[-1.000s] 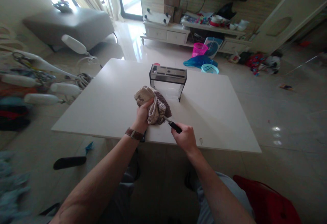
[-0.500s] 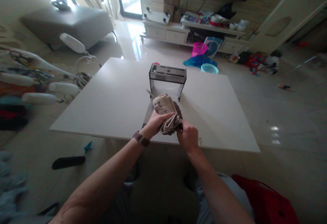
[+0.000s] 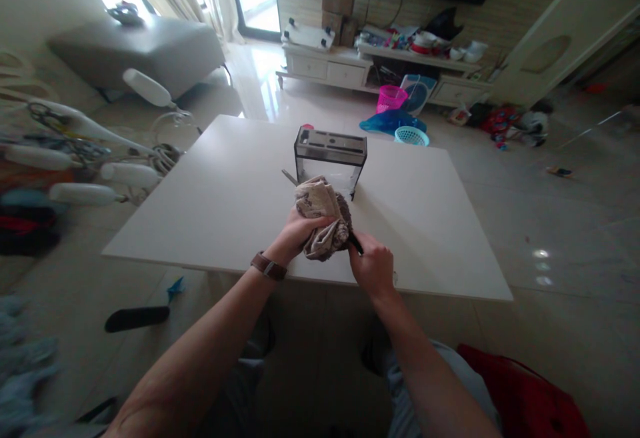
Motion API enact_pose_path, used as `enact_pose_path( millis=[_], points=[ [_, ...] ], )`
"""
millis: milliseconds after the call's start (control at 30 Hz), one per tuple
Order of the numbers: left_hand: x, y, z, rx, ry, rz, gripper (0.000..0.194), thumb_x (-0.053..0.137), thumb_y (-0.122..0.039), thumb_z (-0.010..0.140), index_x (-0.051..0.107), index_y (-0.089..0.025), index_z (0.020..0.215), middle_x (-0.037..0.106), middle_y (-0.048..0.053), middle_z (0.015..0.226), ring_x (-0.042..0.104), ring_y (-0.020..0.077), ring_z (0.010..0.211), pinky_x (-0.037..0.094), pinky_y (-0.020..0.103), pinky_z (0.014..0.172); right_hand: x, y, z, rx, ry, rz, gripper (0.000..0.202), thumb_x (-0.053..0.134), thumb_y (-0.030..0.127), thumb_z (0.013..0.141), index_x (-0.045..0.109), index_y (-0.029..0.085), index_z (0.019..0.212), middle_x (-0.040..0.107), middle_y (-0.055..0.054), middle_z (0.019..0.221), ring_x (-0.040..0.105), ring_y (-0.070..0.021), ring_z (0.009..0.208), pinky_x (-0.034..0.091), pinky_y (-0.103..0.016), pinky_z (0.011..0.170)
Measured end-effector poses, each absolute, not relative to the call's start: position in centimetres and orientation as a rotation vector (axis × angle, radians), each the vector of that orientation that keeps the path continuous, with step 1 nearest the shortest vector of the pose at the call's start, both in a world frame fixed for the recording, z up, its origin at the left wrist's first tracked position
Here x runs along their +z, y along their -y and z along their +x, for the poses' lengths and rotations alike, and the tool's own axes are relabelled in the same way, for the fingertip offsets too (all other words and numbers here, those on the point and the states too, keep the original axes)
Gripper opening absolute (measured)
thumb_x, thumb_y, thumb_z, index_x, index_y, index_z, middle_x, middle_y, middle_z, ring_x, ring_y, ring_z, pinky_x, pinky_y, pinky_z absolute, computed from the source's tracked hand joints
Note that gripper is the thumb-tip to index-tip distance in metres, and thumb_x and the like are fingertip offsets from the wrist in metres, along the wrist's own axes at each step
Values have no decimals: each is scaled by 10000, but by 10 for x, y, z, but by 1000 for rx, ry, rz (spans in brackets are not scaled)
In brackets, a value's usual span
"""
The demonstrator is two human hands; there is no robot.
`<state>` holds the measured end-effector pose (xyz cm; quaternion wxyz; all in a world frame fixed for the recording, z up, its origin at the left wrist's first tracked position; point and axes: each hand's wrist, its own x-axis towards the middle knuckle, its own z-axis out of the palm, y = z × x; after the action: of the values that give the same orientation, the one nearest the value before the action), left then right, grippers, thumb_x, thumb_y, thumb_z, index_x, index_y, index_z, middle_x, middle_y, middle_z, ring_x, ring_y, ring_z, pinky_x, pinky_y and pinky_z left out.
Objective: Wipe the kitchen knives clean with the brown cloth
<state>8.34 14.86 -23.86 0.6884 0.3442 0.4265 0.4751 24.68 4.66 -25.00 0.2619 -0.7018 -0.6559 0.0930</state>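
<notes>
My left hand (image 3: 300, 233) is closed around a folded beige and brown cloth (image 3: 317, 199), thumb on top. The cloth is wrapped about the blade of a knife (image 3: 356, 243), so most of the blade is hidden. Its grey tip sticks out of the cloth at the upper left. My right hand (image 3: 373, 261) grips the knife's black handle. Just beyond the cloth, a knife block (image 3: 331, 145) with a slotted metal top and see-through front stands upright on the white table (image 3: 415, 218).
Hanging lamp arms with white shades (image 3: 147, 88) reach toward the table's left edge. Past the far edge are a pink basket (image 3: 391, 98), a light blue basket (image 3: 411, 136) and a low cabinet (image 3: 345, 75). A red bag (image 3: 525, 391) lies at the lower right.
My left hand and the cloth have shifted slightly left, and my right hand slightly right. More of the knife's black handle and grey tip now shows.
</notes>
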Motion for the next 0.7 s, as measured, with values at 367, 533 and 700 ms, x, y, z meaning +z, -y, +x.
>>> enact_pose_path(
  millis=[367, 533, 700],
  points=[
    [-239, -167, 59, 1170, -1019, 645, 436, 918, -144, 542, 772, -143, 953, 803, 73, 911, 752, 225, 741, 638, 336, 706, -247, -46, 244, 217, 1773, -1908, 191, 620, 289, 1007, 790, 228, 1071, 788, -83, 990, 714, -218, 843, 409, -271, 676],
    [-237, -174, 53, 1248, -1041, 584, 350, 861, -130, 615, 748, -151, 946, 788, 45, 879, 731, 182, 697, 618, 296, 676, -248, -46, 245, 298, 1752, -1837, 165, 636, 261, 980, 794, 226, 1010, 796, -85, 999, 726, -233, 887, 460, -282, 730],
    [-233, -182, 40, 1438, -988, 494, 333, 849, -104, 652, 724, -154, 956, 780, 28, 884, 733, 163, 740, 622, 281, 754, -248, -46, 245, 357, 1725, -1800, 146, 653, 262, 947, 791, 217, 967, 803, -83, 958, 735, -241, 872, 479, -294, 757]
  ],
)
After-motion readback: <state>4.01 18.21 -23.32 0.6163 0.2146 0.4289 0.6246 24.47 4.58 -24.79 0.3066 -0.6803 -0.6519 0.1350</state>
